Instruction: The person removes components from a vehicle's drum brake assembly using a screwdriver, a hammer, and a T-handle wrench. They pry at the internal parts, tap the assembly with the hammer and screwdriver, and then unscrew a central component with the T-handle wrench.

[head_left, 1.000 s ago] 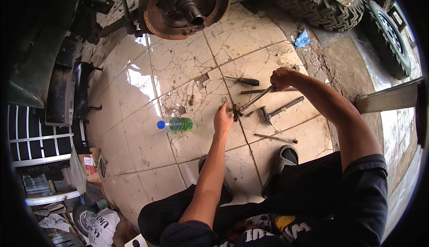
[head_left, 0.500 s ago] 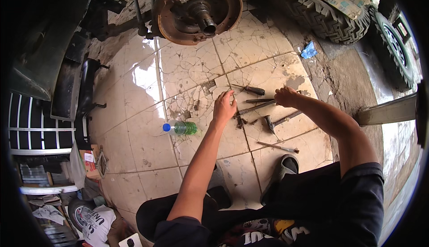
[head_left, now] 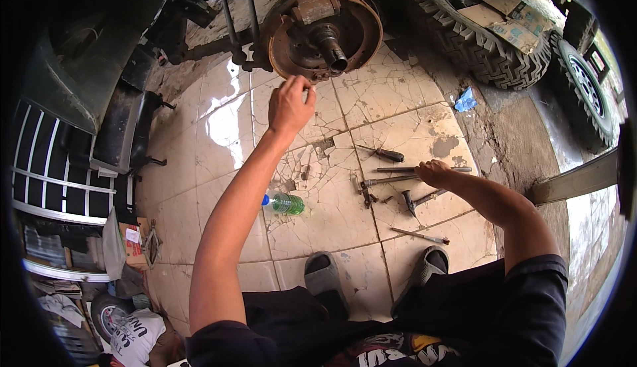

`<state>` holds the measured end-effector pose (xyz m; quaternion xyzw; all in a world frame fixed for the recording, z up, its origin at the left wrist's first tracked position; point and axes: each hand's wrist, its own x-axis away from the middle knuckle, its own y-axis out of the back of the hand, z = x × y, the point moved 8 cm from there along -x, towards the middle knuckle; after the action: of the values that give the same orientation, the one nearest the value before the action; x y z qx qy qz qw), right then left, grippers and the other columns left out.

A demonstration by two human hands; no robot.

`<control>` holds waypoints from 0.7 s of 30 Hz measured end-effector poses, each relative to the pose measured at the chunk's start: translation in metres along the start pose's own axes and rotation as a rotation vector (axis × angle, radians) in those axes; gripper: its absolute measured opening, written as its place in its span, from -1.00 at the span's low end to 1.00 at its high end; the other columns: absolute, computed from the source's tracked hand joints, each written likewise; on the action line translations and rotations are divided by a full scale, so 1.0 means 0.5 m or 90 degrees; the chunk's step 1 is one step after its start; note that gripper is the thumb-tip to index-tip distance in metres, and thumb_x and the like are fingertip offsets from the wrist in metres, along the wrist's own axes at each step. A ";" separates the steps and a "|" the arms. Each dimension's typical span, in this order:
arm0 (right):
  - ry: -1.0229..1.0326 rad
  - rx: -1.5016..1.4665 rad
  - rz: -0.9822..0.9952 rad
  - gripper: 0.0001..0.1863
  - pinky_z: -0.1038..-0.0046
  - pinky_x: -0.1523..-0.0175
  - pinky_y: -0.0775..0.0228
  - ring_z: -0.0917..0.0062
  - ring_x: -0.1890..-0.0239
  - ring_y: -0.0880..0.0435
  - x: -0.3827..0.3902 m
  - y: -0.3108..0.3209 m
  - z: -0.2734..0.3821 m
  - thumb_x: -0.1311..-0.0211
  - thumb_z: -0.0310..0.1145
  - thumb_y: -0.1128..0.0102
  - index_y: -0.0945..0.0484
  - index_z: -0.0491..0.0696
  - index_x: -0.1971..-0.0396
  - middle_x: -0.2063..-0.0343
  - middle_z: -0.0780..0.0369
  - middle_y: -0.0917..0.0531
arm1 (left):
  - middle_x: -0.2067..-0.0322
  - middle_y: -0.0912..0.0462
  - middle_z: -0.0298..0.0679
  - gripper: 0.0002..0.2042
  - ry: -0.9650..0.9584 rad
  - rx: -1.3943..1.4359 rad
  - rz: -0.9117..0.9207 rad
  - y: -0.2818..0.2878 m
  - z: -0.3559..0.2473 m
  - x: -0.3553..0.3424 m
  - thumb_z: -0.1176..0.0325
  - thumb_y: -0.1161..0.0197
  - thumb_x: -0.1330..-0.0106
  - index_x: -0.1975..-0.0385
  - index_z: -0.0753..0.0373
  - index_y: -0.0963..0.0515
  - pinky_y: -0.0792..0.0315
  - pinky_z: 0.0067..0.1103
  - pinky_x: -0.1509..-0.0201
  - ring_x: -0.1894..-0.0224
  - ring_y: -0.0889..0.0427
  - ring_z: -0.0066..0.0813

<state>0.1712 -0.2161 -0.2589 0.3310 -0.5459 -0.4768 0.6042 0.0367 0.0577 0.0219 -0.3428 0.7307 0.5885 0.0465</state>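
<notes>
The left hand reaches far to the hub, fingers curled at its near rim; whether they pinch anything cannot be told. The right hand lies over the right end of a rod, its hold unclear. A second rod shows on both sides of that hand. A hammer lies just nearer, a screwdriver farther. Tiled floor separates hub from tools and runs left past the bottle. Right of the tools, the tiles end at rough ground.
</notes>
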 end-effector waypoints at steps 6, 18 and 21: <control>0.032 0.111 -0.009 -0.81 0.31 0.22 -0.54 0.30 0.28 -0.68 -0.025 -0.023 0.027 -0.18 -0.43 0.07 -0.53 -0.12 0.30 0.32 0.09 -0.63 | 0.45 -0.40 -0.22 -0.72 0.087 0.059 -0.263 0.088 0.110 -0.027 0.31 -0.31 -0.13 0.39 0.29 -0.33 -0.36 -0.39 0.24 0.38 -0.42 -0.30; -0.068 -0.177 -0.476 -0.57 0.22 0.08 -0.43 0.14 0.16 -0.55 -0.103 0.422 -0.001 -0.20 -0.15 -0.15 -0.32 -0.14 0.09 0.15 0.02 -0.51 | 0.35 -0.52 -0.10 -0.58 0.041 0.164 -0.351 0.109 0.138 -0.059 0.18 -0.33 -0.16 0.15 0.37 -0.41 -0.42 -0.38 0.13 0.24 -0.55 -0.20; -0.073 -0.182 -0.776 -0.58 0.25 -0.04 -0.35 0.12 0.04 -0.49 -0.108 0.614 -0.007 -0.21 -0.23 -0.12 -0.32 -0.16 0.04 0.16 -0.02 -0.51 | 0.32 -0.51 -0.06 -0.61 0.037 0.134 -0.334 0.106 0.140 -0.065 0.20 -0.28 -0.19 0.14 0.38 -0.45 -0.40 -0.36 0.10 0.22 -0.54 -0.13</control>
<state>0.2434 -0.0657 0.0043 0.4728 -0.2218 -0.8206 0.2320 0.0084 0.1384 0.0599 -0.5304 0.6748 0.4674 0.2118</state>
